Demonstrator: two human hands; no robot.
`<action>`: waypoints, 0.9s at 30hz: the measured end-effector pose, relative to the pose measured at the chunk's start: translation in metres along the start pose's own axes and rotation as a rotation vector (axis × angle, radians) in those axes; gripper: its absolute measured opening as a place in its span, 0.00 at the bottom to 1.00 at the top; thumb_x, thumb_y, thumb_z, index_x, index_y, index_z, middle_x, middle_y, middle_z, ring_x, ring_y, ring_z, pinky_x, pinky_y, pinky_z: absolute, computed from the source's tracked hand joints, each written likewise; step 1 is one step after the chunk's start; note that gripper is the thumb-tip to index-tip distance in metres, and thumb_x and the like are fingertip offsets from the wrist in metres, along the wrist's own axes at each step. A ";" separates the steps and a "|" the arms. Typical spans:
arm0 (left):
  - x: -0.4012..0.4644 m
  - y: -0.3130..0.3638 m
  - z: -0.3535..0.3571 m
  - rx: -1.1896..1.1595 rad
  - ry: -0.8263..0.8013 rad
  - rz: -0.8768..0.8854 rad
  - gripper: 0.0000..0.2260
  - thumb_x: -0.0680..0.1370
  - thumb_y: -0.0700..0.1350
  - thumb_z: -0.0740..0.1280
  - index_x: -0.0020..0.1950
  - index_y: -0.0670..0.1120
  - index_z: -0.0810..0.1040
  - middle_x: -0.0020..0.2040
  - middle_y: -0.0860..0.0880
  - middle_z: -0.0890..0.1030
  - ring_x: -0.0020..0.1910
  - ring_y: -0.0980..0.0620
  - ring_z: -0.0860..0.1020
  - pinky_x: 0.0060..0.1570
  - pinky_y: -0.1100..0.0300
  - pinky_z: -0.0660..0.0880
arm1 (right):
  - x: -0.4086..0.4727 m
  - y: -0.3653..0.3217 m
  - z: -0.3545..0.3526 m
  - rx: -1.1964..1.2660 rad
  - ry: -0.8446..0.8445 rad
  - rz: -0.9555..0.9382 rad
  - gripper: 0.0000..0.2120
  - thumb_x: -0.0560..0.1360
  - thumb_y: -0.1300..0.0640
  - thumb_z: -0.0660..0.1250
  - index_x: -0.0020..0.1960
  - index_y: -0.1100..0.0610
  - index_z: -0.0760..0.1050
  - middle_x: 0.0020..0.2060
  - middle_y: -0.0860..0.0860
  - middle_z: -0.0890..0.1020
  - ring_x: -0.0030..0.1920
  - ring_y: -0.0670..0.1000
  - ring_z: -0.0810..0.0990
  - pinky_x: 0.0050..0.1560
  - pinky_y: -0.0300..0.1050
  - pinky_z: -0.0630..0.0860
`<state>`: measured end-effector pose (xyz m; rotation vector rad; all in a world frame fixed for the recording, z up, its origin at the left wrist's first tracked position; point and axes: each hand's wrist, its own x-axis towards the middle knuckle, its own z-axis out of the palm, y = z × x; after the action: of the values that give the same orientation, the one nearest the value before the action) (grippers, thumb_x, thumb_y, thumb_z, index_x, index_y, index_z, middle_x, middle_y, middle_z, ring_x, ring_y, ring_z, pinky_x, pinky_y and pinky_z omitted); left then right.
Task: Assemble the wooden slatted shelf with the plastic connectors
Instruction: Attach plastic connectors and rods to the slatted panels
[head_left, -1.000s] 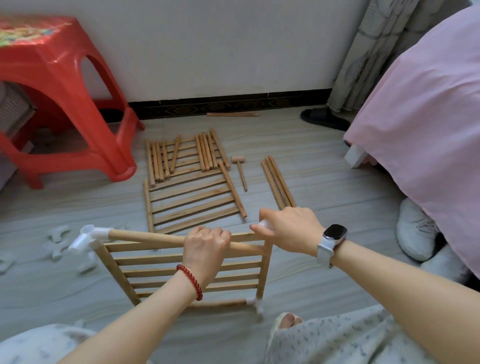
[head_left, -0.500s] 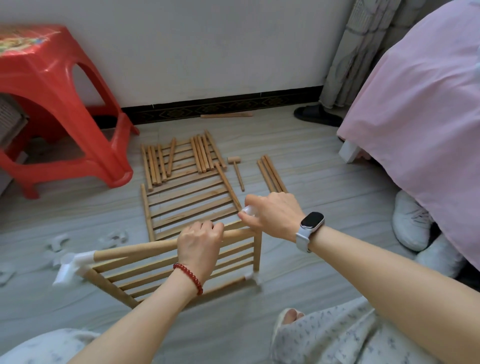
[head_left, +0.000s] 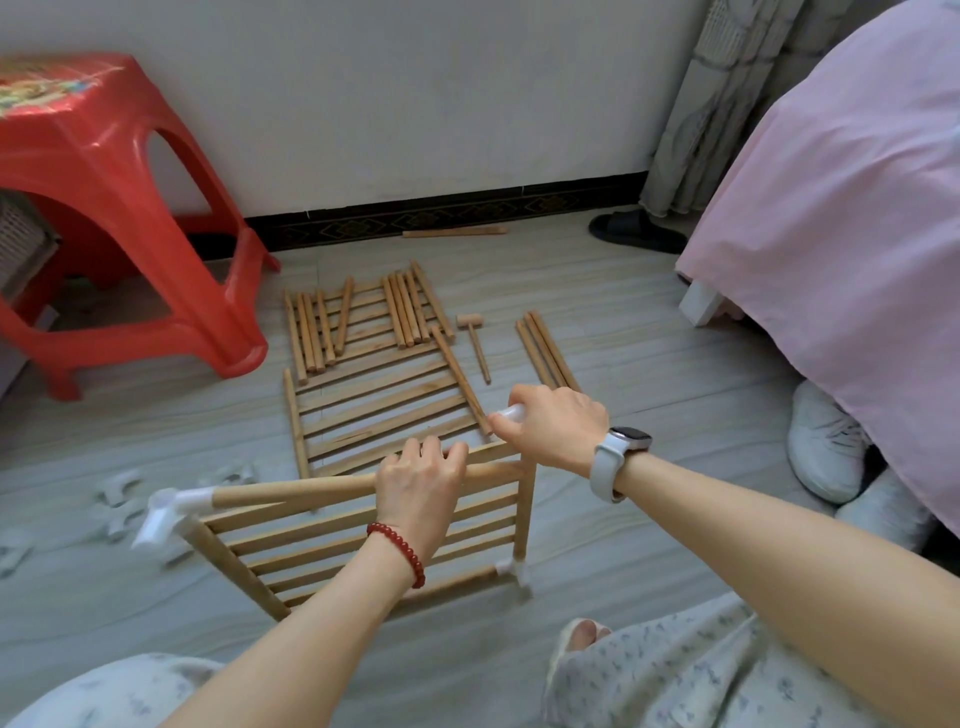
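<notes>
My left hand (head_left: 421, 486) is wrapped round the top rod (head_left: 291, 491) of the slatted panel (head_left: 363, 540), which stands tilted on the floor in front of my knees. My right hand (head_left: 553, 428) is clamped on a white plastic connector (head_left: 509, 414) at the rod's right end, above the panel's right upright. To seat it well, I judge I should keep the left grip firm so the rod cannot roll, line the socket up straight with the wood, and push along the rod, not sideways; a skewed push could jam it. The small mallet (head_left: 475, 345) lies beyond my right hand if it needs tapping home. Another connector (head_left: 171, 512) already caps the rod's far left end, and one (head_left: 511, 569) sits at the corner below my right wrist. More rods (head_left: 358, 322) and a second flat panel (head_left: 384, 410) wait just past my hands.

Compared with a second ago, the panel has tipped, its left end dropping lower, and both hands sit further from me.
</notes>
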<state>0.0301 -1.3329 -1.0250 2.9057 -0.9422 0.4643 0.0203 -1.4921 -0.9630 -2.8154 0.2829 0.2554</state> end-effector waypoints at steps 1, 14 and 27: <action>0.000 0.000 0.000 -0.003 -0.002 0.000 0.15 0.55 0.34 0.80 0.34 0.42 0.77 0.26 0.45 0.74 0.23 0.46 0.73 0.21 0.59 0.69 | 0.000 -0.001 0.001 0.000 0.020 0.003 0.14 0.77 0.41 0.55 0.49 0.51 0.70 0.36 0.48 0.76 0.40 0.53 0.75 0.36 0.44 0.66; -0.002 -0.003 -0.002 -0.010 0.012 -0.026 0.12 0.58 0.35 0.79 0.34 0.42 0.78 0.27 0.45 0.73 0.24 0.47 0.72 0.21 0.62 0.66 | -0.003 0.013 -0.011 -0.033 -0.023 -0.229 0.14 0.77 0.39 0.56 0.54 0.47 0.72 0.39 0.45 0.77 0.40 0.49 0.74 0.36 0.43 0.66; 0.002 -0.013 -0.004 -0.038 -0.097 -0.036 0.17 0.52 0.33 0.80 0.32 0.44 0.77 0.24 0.48 0.73 0.20 0.48 0.72 0.19 0.64 0.61 | 0.004 0.010 -0.022 0.418 -0.113 -0.168 0.20 0.77 0.40 0.60 0.64 0.49 0.65 0.47 0.47 0.76 0.47 0.48 0.77 0.47 0.47 0.77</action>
<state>0.0378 -1.3230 -1.0206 2.9286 -0.8983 0.3030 0.0254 -1.5088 -0.9455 -2.3843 0.0629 0.2789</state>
